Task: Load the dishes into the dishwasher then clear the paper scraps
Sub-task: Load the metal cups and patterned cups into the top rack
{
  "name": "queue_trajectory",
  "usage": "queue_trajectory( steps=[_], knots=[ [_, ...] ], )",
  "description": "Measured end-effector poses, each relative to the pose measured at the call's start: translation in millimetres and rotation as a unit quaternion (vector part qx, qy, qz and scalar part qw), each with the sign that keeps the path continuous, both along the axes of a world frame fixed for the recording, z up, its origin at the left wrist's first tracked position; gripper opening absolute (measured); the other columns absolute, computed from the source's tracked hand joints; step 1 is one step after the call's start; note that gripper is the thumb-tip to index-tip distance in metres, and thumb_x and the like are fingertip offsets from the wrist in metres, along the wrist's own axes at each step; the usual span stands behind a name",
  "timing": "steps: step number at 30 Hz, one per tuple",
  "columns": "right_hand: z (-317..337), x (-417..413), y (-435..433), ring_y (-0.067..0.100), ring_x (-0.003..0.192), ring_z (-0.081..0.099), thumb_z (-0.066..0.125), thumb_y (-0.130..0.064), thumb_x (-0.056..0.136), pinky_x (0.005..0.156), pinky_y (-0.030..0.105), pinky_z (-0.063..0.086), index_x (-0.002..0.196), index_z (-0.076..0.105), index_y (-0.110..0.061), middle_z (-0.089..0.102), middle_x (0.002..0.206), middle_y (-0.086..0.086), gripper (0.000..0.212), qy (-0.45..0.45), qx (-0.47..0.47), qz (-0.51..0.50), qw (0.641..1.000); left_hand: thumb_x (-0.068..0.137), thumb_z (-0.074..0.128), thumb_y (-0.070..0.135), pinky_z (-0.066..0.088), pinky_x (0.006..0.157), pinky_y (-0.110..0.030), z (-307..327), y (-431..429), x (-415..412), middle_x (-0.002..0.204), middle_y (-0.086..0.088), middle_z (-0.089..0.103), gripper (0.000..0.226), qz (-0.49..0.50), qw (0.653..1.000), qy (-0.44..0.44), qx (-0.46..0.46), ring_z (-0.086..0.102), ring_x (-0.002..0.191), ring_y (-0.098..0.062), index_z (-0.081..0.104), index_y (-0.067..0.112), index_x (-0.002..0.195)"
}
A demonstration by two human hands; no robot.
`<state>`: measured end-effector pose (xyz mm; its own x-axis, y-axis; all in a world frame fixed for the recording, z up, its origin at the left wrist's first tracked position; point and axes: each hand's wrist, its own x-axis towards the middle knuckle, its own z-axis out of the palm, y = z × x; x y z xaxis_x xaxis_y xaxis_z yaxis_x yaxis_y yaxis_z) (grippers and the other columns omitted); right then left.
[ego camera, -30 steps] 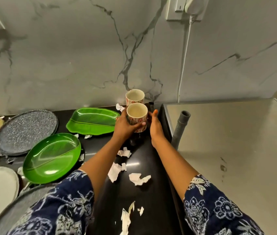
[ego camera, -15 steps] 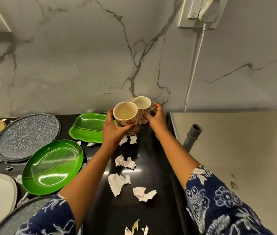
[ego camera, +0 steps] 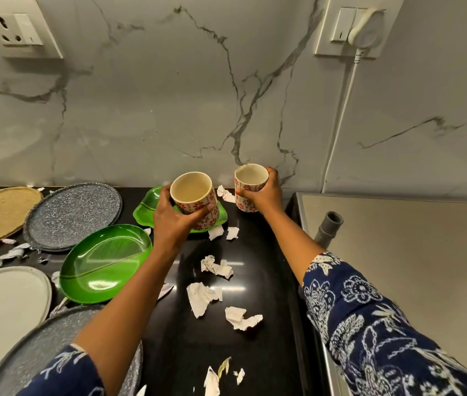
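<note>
Lifting has started: the left hand (ego camera: pixel 175 224) curls round the near cup (ego camera: pixel 195 200), the right hand (ego camera: pixel 265 192) round the far cup (ego camera: pixel 248 185). Side by side a second ago, they're now apart above the counter (ego camera: pixel 255 252). Plates (ego camera: pixel 106 264) and paper scraps (ego camera: pixel 203 298) wait.

Two arms show from the bottom edge, both in dark navy sleeves printed with white flowers, leaves and curling vines. The left sleeve (ego camera: pixel 63 372) appears only as a short stretch at the lower edge. The right sleeve (ego camera: pixel 369 324) fills the lower right corner, its hem marked by a larger white leaf motif. Beyond the hems, both forearms, the left hand (ego camera: pixel 173 224) and the right hand (ego camera: pixel 265 192) are uncovered.
</note>
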<state>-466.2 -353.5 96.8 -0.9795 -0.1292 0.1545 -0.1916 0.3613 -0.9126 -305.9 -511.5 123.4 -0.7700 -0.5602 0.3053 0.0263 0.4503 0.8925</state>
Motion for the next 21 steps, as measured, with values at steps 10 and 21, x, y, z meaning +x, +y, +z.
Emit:
queue_trajectory(
  steps=[10,21],
  knots=[
    [48,160,47,0.019,0.116,0.049,0.087,-0.027,0.061,0.095,0.038,0.048,0.13,0.035,-0.017,0.048,0.128,0.006,0.088,0.079,-0.098,0.029,0.992,0.054,0.091,0.028,0.054,0.086,-0.028,11,29,108,0.11,0.002,0.061,0.077,-0.084,0.993,0.065,0.046,0.061,0.097,-0.007,0.047,0.024,0.117],
    [7,444,152,0.017,0.117,0.05,0.083,-0.038,0.055,0.097,0.035,0.047,0.125,0.037,-0.022,0.049,0.127,0.004,0.086,0.09,-0.139,-0.025,0.986,0.055,0.085,0.042,0.052,0.092,-0.042,-38,120,341,0.117,0.001,0.061,0.077,-0.204,0.972,0.045,0.107,0.06,0.109,-0.012,0.046,0.025,0.12]
  ],
)
